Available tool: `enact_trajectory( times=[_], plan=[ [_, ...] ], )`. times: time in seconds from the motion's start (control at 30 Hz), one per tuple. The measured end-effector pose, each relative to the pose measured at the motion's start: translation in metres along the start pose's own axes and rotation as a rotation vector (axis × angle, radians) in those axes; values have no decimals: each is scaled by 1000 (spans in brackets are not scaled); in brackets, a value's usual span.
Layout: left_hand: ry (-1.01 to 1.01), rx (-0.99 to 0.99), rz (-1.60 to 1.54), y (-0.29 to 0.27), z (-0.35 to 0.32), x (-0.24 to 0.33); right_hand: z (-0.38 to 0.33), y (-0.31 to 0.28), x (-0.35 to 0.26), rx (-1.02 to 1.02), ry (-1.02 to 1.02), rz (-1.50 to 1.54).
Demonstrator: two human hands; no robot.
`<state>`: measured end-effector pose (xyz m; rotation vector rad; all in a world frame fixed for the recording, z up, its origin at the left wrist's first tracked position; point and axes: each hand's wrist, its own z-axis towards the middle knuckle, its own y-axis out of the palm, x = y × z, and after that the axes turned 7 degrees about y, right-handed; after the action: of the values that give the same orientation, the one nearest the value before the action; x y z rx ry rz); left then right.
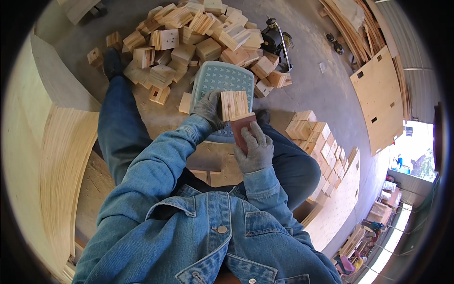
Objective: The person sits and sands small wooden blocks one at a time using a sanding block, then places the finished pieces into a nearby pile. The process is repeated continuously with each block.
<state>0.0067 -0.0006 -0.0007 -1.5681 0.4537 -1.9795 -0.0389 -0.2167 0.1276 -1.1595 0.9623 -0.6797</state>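
Gloved hands, wooden block, any lettering unclear

We observe one pale wooden block, squarish, its upper face striped with layered grain, gripped at its left side by the left hand. We note a flat, rectangular reddish-brown piece under the right hand, slightly tilted, its far end meeting the block's near edge. We see a pale strip along that end.

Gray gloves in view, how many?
2: one on the left hand, holding a wooden block; one on the right hand, holding a reddish-brown block. Others may be hidden.
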Motion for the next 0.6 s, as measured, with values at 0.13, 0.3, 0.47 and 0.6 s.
enact_trajectory(
  times=[0.13,0.3,0.47,0.6],
  plan=[
    [53,13,-16,-7,0,2,39,12,-1,24,1,12],
    [-2,6,-6,-1,-4,-3,137,24,-12,-37,149,-47],
    [-92,-123,1,-3,2,2,160,31,-1,-73,172,-78],
    [-20,-9,-5,-4,-3,0,110,21,-8,-30,127,-90]
  ],
)
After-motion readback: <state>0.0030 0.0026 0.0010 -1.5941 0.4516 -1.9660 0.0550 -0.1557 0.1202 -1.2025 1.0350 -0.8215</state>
